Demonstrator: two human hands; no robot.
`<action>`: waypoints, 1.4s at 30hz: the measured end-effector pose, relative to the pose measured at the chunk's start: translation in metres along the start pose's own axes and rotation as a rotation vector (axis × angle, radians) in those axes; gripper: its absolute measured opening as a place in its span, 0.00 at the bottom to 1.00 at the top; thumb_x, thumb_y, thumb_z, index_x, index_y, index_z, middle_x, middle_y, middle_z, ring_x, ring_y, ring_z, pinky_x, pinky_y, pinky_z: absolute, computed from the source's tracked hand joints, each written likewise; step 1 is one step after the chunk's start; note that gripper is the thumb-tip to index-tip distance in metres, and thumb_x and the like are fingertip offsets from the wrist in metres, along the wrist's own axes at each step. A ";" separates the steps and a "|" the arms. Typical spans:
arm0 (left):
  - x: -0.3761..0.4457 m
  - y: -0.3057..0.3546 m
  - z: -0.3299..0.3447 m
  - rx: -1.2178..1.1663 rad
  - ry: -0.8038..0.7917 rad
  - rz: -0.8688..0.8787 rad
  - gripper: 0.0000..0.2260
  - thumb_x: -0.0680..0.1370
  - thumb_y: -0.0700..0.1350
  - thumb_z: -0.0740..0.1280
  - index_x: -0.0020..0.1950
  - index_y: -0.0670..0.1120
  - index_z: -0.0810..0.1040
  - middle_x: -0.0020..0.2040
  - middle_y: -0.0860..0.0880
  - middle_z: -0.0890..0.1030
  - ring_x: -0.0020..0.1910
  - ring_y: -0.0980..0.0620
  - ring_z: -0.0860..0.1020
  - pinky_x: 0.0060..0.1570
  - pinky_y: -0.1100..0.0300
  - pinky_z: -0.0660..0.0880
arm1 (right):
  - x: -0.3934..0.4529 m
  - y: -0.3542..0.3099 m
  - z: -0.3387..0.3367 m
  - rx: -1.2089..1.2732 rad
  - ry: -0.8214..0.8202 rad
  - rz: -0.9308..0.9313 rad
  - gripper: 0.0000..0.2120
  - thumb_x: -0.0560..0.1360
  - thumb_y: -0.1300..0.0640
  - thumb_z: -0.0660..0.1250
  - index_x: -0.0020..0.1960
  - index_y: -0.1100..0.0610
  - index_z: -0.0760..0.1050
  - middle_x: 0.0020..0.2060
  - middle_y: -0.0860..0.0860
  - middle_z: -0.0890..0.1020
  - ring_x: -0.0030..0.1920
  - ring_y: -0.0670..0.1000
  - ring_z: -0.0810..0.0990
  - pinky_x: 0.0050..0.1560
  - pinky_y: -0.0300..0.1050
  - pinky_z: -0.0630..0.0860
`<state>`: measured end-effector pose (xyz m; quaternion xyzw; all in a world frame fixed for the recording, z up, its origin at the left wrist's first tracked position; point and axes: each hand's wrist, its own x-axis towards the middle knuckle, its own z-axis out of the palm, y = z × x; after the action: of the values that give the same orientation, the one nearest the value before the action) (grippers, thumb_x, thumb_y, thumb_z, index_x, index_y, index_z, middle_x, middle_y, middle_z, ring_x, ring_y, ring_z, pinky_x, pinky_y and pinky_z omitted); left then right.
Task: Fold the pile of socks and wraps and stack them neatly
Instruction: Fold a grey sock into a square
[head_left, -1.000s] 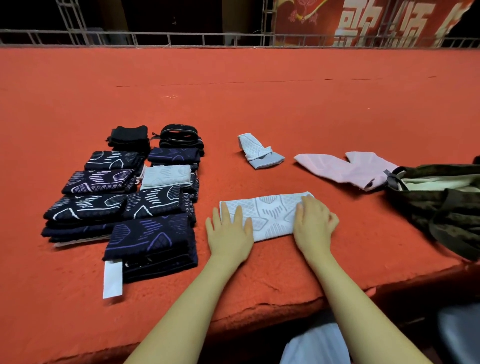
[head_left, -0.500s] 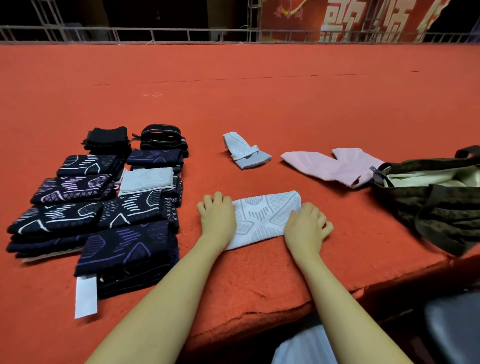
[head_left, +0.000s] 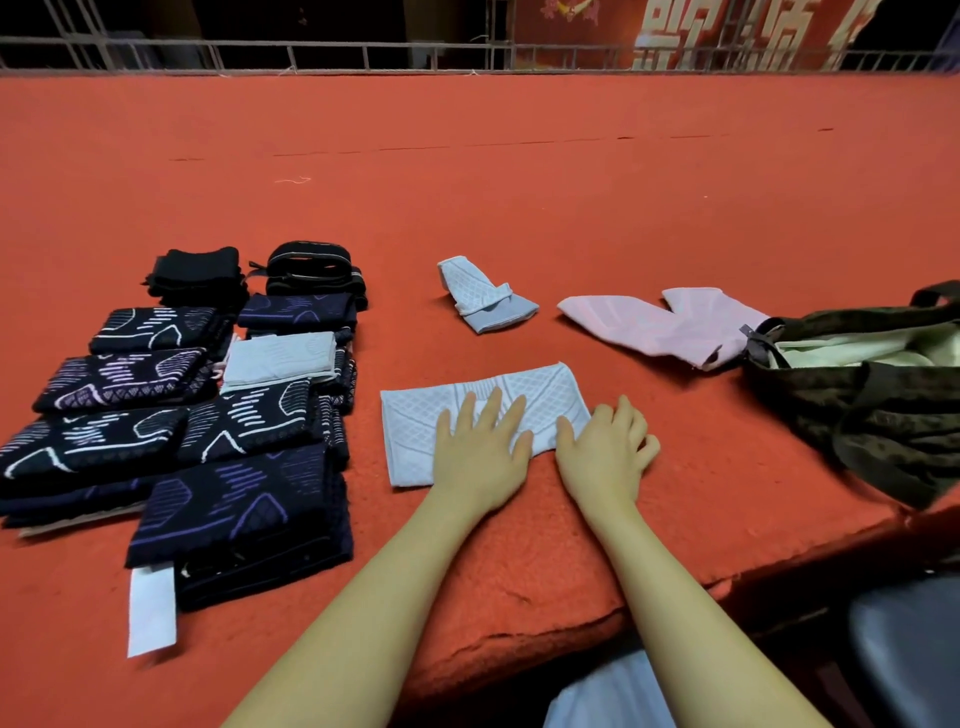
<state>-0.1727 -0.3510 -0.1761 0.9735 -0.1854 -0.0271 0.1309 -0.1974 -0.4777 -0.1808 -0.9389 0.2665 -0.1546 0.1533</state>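
A pale grey patterned wrap (head_left: 415, 426) lies flat on the red carpeted surface (head_left: 519, 182) just ahead of me. My left hand (head_left: 480, 449) presses flat on its middle, fingers spread. My right hand (head_left: 605, 449) rests at the wrap's right end, fingers straight, partly on the carpet. To the left sit several folded dark patterned pieces in stacks (head_left: 171, 415), with one folded pale piece (head_left: 280, 358) on top. A loose grey sock (head_left: 480, 296) and a pink piece (head_left: 665, 325) lie farther back.
A camouflage bag (head_left: 872, 395) lies open at the right, near the surface's front edge (head_left: 571, 634). A white label (head_left: 150, 610) sticks out from under the nearest dark stack. A metal railing (head_left: 363, 52) runs along the far side.
My left hand slid from the wrap's left end to its middle. My right hand stays at the right end.
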 end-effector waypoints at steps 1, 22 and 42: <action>-0.001 -0.001 0.000 0.007 -0.008 -0.009 0.23 0.82 0.57 0.46 0.78 0.59 0.47 0.79 0.53 0.47 0.77 0.47 0.43 0.73 0.45 0.39 | 0.001 0.001 0.001 0.004 -0.006 -0.001 0.24 0.78 0.46 0.60 0.66 0.63 0.68 0.74 0.59 0.59 0.73 0.58 0.55 0.66 0.53 0.49; -0.001 -0.008 -0.006 0.058 -0.018 0.095 0.24 0.82 0.54 0.49 0.76 0.66 0.45 0.79 0.54 0.47 0.77 0.45 0.45 0.72 0.41 0.43 | -0.007 0.006 0.002 0.409 0.294 -0.347 0.14 0.66 0.62 0.63 0.49 0.52 0.80 0.41 0.46 0.81 0.43 0.50 0.79 0.47 0.40 0.50; -0.046 -0.043 -0.009 0.154 0.327 -0.397 0.23 0.77 0.53 0.61 0.69 0.45 0.73 0.69 0.30 0.67 0.68 0.31 0.65 0.68 0.40 0.56 | -0.010 -0.027 -0.001 0.185 -0.282 -0.858 0.27 0.75 0.40 0.50 0.72 0.46 0.66 0.71 0.50 0.69 0.74 0.49 0.60 0.68 0.40 0.44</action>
<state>-0.1997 -0.2932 -0.1791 0.9894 0.0310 0.1196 0.0768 -0.1939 -0.4508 -0.1717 -0.9587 -0.1846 -0.0977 0.1932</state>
